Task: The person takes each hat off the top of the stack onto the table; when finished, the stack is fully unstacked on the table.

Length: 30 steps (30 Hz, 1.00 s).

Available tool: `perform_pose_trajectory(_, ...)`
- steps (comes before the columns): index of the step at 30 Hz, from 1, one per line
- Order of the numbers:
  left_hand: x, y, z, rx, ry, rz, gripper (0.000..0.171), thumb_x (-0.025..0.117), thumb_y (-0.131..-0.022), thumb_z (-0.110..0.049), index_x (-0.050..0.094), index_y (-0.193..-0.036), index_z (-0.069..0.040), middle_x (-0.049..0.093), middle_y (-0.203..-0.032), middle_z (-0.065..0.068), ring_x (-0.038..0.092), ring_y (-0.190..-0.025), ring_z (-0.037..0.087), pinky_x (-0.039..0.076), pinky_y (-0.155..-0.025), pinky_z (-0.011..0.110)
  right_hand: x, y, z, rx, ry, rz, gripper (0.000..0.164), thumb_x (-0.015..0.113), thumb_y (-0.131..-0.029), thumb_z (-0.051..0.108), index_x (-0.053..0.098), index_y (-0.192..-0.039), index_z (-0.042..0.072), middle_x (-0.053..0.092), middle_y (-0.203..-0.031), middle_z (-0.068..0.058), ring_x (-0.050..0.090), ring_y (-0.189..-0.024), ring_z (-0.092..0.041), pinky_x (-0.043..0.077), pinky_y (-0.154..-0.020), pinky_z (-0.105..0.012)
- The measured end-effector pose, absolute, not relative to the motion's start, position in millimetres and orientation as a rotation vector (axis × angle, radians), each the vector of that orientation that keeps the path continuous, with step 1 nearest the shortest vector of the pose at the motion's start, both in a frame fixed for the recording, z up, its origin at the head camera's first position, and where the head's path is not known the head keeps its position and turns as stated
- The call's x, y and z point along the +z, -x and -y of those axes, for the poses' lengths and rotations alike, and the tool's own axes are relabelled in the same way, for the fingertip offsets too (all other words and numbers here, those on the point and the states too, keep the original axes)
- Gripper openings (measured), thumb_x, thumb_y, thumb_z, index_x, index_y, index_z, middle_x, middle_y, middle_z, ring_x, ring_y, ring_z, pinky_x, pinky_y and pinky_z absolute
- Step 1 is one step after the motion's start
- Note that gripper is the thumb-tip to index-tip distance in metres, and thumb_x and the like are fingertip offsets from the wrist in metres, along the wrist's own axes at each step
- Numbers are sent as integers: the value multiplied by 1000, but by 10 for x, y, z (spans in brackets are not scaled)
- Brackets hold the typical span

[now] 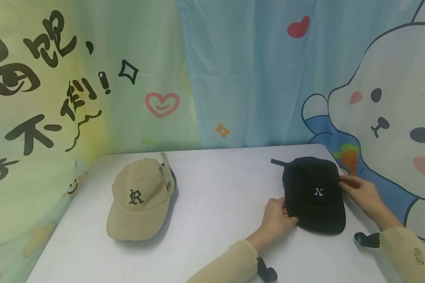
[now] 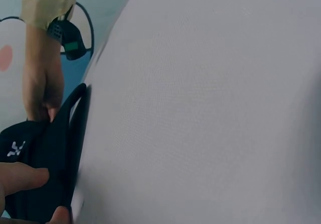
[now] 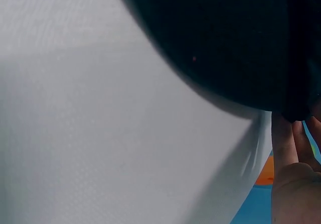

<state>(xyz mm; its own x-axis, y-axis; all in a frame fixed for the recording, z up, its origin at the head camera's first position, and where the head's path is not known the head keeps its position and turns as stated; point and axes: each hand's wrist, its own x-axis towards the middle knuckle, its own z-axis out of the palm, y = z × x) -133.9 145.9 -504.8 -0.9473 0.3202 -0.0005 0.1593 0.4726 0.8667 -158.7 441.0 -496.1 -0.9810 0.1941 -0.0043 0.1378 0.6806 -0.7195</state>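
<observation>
A black baseball cap with a small white letter on its front lies at the right of the white table, brim toward me. My left hand pinches the brim's left edge; in the left wrist view its thumb lies on top of the black brim. At the cap's right side, my right hand grips the edge near where crown and brim meet. The right wrist view shows its fingers at the dark cap edge, partly hidden behind it.
A beige baseball cap with a dark letter R sits on the left of the white table, its strap end sticking up. Behind the table hangs a printed curtain. Dark wrist-worn devices show under both sleeves.
</observation>
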Motion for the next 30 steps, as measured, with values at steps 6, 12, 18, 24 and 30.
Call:
perform_pose_trajectory(6,-5039,1312,-1479,1466,-416,-2564,24,83,-75,-10,61,-85,-8,44,-79,-5,39,-74,2,37,-57,17,-4975,1588,-4401,1199,281,2810,55,51,-104,32,47,-136,-12,50,-132,-38,44,-122,-54,42,-94,-65)
perform_pose_trajectory(12,-5057,1301,-1485,1486,-415,-2562,27,83,-74,-6,66,-95,-4,44,-79,-5,40,-74,2,39,-58,16,-5019,1594,-4415,1203,304,2817,56,50,-104,32,46,-137,-12,48,-132,-39,43,-123,-55,42,-94,-66)
perform_pose_trajectory(18,-5073,1284,-1497,1442,-375,-2599,50,84,-73,-4,65,-119,0,43,-85,-7,43,-74,3,44,-62,17,-5049,1591,-4399,1220,328,2814,55,50,-104,31,45,-138,-12,48,-133,-38,44,-123,-54,43,-94,-64)
perform_pose_trajectory(24,-5079,1269,-1510,1407,-362,-2638,58,84,-74,-7,62,-127,-1,44,-88,-7,44,-75,2,45,-66,16,-5038,1590,-4388,1257,343,2804,58,50,-104,34,43,-139,-12,46,-135,-38,43,-123,-54,42,-95,-65)
perform_pose_trajectory(30,-5076,1262,-1506,1402,-367,-2649,60,85,-74,-8,61,-129,0,46,-91,-6,45,-76,2,46,-68,15,-5027,1568,-4366,1251,335,2796,57,49,-104,33,45,-138,-12,49,-133,-38,45,-122,-52,43,-95,-64)
